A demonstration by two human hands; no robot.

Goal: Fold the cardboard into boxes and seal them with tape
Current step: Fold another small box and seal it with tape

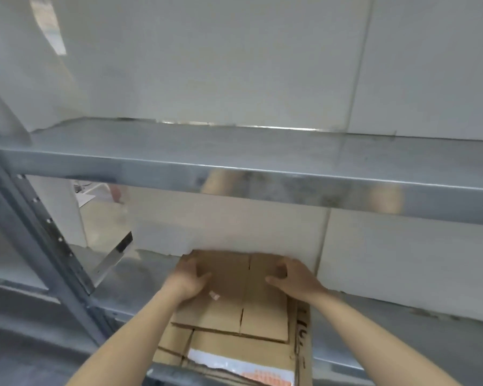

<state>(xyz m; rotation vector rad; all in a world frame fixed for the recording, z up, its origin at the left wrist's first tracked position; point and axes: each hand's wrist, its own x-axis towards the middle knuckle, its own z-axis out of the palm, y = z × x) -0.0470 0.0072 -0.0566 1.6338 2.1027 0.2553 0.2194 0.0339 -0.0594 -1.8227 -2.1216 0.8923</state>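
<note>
your left hand (190, 277) and right hand (293, 277) both grip the far end of the top cardboard (229, 305) at 6 o'clock on the lower shelf (140, 274), so a skewed pull could drag the stack (234, 349) beneath off, or a steep lift could hit the upper shelf (262, 146) at 12.

A grey metal shelf (234, 151) crosses in front of a white panelled wall (207, 65); a perforated upright (48, 235) stands left, glare along the shelf's back edge.
</note>
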